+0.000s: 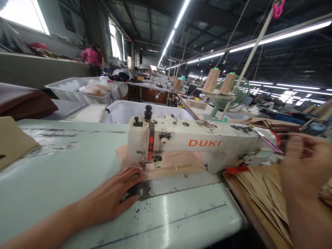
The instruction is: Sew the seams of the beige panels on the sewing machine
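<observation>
A white sewing machine (178, 136) marked DUKI stands across the pale green table. Under its needle and arm lies a flat peach-coloured piece of material (181, 159), with a narrow strip along its near side. My left hand (116, 193) lies flat, fingers stretched, the fingertips on the material's edge beside the presser foot. At the far right my right hand (303, 166) is raised near the handwheel end, over a pile of tan strips (259, 190). Its fingers are curled and somewhat blurred; what they hold, if anything, cannot be made out. A purple band (271, 144) hangs at the handwheel.
A ruler scale (166, 224) runs along the table's front. Behind the machine stands a white bin (121, 110); two thread cones (211, 80) rise at the back right. A beige piece (15, 141) lies at the left. A person in a checked shirt (92, 57) stands far off.
</observation>
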Motion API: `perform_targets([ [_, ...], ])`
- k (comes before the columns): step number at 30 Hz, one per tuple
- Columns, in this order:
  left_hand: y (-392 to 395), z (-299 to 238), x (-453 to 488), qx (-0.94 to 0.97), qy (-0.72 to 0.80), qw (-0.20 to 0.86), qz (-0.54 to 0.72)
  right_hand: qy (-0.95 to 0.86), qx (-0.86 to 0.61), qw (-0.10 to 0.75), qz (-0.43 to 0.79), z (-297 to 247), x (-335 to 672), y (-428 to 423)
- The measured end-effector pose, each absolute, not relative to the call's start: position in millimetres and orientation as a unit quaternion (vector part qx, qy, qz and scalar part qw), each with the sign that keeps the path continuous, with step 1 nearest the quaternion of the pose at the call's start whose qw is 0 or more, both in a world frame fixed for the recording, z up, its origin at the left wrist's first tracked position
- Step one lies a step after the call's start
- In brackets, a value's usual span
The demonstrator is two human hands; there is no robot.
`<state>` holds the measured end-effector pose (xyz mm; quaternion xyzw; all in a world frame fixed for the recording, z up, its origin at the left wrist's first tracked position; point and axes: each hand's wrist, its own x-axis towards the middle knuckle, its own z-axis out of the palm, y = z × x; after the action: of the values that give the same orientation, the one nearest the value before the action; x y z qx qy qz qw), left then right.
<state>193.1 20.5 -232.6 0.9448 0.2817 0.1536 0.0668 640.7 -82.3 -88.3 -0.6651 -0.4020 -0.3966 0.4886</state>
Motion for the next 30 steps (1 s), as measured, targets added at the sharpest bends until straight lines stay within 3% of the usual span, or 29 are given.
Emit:
perform_targets([
  [1, 19, -233, 194, 0.944, 0.284, 0.069, 0.155, -0.518, -0.612, 0.472, -0.367, -101, 601, -81],
  [3, 16, -235, 195, 0.939, 0.295, 0.074, 0.158, -0.769, -0.505, 0.369, -0.134, -136, 523, -68],
  [5, 14, -235, 196, 0.937, 0.304, 0.077, 0.155, -0.854, -0.440, 0.276, -0.006, -175, 467, -46],
  [11, 15, -229, 198, 0.941, 0.291, 0.080, 0.155, -0.886, -0.424, 0.190, 0.011, -232, 438, 4],
  [30, 22, -233, 197, 0.939, 0.283, 0.028, 0.195, -0.868, -0.423, 0.259, 0.001, -251, 441, 15],
])
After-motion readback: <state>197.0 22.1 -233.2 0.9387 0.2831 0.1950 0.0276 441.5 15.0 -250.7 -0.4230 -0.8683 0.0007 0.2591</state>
